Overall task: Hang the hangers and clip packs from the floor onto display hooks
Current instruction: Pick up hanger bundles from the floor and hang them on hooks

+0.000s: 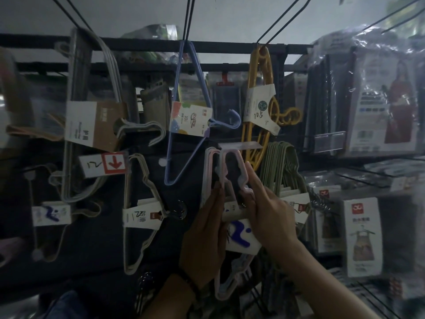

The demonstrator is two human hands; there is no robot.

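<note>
Mid-hang: left hand (204, 229) and right hand (266, 215) both pinching pale pink plastic hanger bundle (226, 178), not hooked yet; floor stock unseen.

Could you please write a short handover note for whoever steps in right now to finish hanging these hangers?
Left hand and right hand: both on the pink hanger pack, raised to a display hook with a clear tag.
Whether the pack is seated on the hook cannot be told.
Already hanging: purple hanger pack, yellow hanger pack, green hangers.
Left: seat the pink pack and release. The floor is out of view, so check it.
</note>
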